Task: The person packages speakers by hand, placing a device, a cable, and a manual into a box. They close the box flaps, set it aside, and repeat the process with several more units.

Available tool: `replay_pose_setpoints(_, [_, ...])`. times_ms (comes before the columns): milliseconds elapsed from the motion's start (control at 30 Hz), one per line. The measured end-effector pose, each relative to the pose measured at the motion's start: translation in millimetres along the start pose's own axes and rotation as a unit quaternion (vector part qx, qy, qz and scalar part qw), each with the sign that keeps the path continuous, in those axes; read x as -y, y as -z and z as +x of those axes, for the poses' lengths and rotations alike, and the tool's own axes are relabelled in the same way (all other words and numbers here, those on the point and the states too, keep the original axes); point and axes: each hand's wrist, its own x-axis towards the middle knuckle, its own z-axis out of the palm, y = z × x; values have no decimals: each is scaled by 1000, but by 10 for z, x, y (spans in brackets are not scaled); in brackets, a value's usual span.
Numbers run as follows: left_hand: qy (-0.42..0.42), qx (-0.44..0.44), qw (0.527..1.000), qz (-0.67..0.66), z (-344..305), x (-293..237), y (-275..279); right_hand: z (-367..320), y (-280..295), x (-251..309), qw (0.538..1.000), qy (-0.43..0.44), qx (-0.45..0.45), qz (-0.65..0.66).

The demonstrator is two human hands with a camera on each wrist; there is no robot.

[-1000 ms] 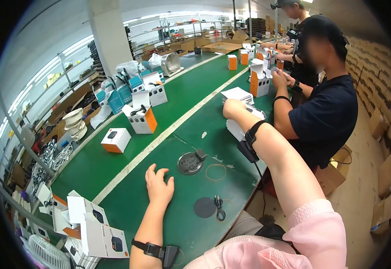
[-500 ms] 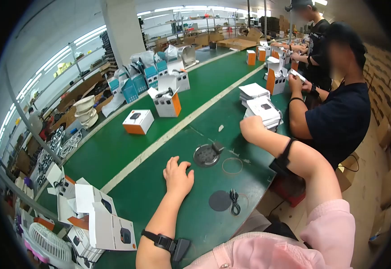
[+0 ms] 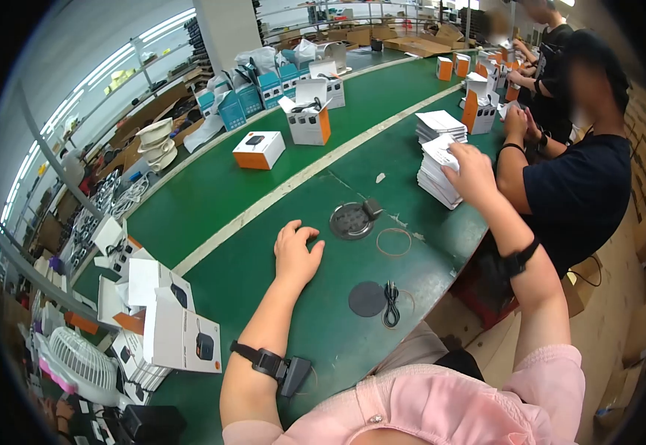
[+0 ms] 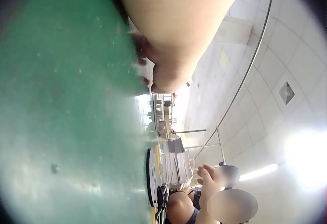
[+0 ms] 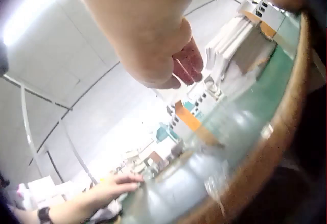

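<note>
My left hand (image 3: 297,256) rests on the green tabletop (image 3: 323,356) with its fingers loosely bent and nothing in them. Over the near stack of white printed booklets (image 3: 439,172) reaches my right hand (image 3: 473,172), its fingertips overlapping the top sheet in the head view. In the right wrist view its fingers (image 5: 188,66) hang loosely curled and grip nothing. Right of the left hand lie a round dark piece in a metal ring (image 3: 352,221) and a thin loop (image 3: 394,242). A black disc (image 3: 367,299) and a tied black cable (image 3: 391,304) lie nearer my body.
A second booklet stack (image 3: 440,124) stands behind the first. A closed white-orange box (image 3: 258,150) and an open box (image 3: 309,119) stand beyond the pale strip. Opened boxes (image 3: 186,334) and a fan (image 3: 82,360) are at left. A person (image 3: 575,178) works at right.
My right hand has moved from the stack's near side to above its top. The left hand stays on the tabletop. The head view has shifted, so the table's things appear higher.
</note>
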Motion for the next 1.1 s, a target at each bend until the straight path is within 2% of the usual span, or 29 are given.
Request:
replay_pose_setpoints(67, [-13, -29, 998, -45, 18, -26, 63, 13, -25, -25, 964, -125, 201, -123])
replay_pose_setpoints(100, [-8, -40, 998, -53, 17, -76, 107, 23, -56, -40, 966, -118, 199, -117])
replay_pose_setpoints(167, [-4, -55, 997, -62, 21, -102, 175, -30, -138, -75, 946, -58, 281, -152])
replay_pose_setpoints(200, [-4, -62, 995, -76, 2, -104, 205, -80, -155, -66, 947, -50, 282, -147])
replay_pose_setpoints(300, [24, -42, 993, -106, -65, -134, 313, -201, -144, -45, 978, -12, 170, -117])
replay_pose_setpoints(400, [58, -16, 989, -135, -163, -179, 372, -160, -21, 54, 978, -49, 173, -104])
replay_pose_setpoints(533, [25, -24, 993, -109, -345, -234, 429, -114, -208, -80, 966, -7, 196, -170])
replay_pose_setpoints(600, [49, -2, 986, -160, -423, -298, 506, -100, -267, -100, 981, 0, 129, -148])
replay_pose_setpoints(633, [43, -4, 986, -164, -459, -309, 531, -90, -262, -73, 982, 4, 127, -143])
replay_pose_setpoints(700, [59, 4, 983, -173, -518, -319, 625, -85, -150, -12, 990, -86, 112, -17])
replay_pose_setpoints(733, [69, 18, 980, -184, -540, -325, 659, -48, -89, 12, 990, -84, 113, -15])
replay_pose_setpoints(833, [73, 23, 980, -186, -608, -289, 729, 80, 75, -8, 955, -139, 255, 62])
replay_pose_setpoints(867, [74, 26, 979, -187, -629, -272, 733, 106, 45, -41, 954, -141, 256, 60])
replay_pose_setpoints(933, [86, 21, 979, -182, -667, -238, 736, 142, 40, -28, 965, -147, 192, 100])
replay_pose_setpoints(1000, [93, 14, 976, -195, -696, -181, 696, 175, 93, 50, 962, -150, 220, 68])
replay_pose_setpoints(1067, [104, 28, 974, -197, -711, -137, 666, 217, 95, 81, 946, -134, 293, -12])
replay_pose_setpoints(1100, [105, 28, 974, -199, -713, -134, 657, 223, 77, 72, 946, -134, 294, -13])
